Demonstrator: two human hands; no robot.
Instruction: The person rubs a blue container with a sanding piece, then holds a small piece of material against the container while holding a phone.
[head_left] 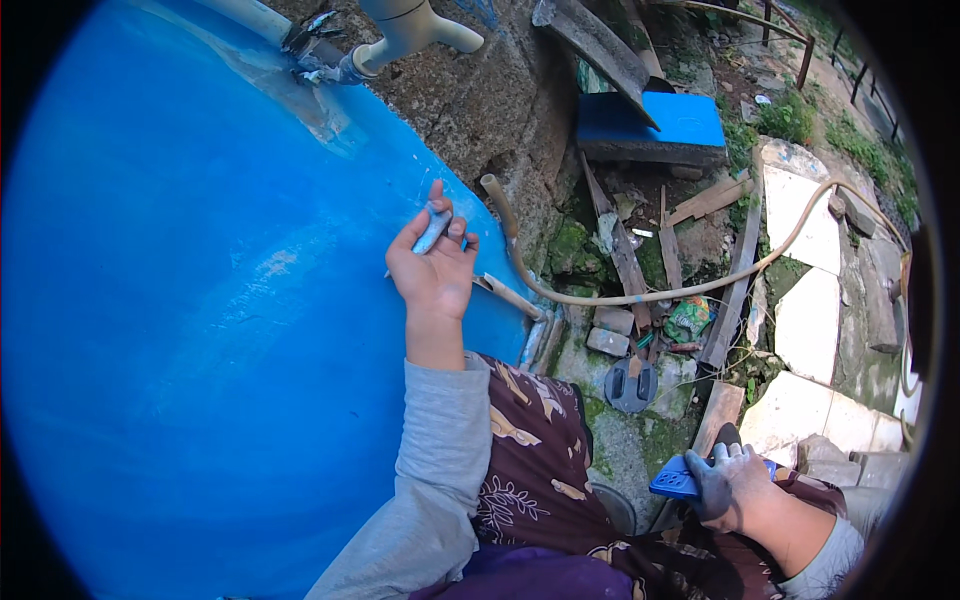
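Note:
My left hand point(435, 265) is raised palm up against a broad blue-painted surface point(200, 300). Its fingers curl round a short, slim tool handle point(433, 231) smeared with pale blue; the working end is mostly hidden behind the hand. Down at the lower right, my right hand point(735, 485) rests over my lap, with grey stains on its fingers. It grips a flat blue block point(676, 479) with small dark holes at one end, and the fingers cover much of it. Pale scuffed patches point(280, 262) mark the blue surface left of my left hand.
A beige hose point(640, 298) curves from beside the blue surface toward the right. Cream pipe fittings point(405, 35) jut out at the top. A blue-topped slab point(690, 120), loose planks point(735, 290), a grey round lid point(631, 384) and white paving slabs point(808, 325) lie on the right.

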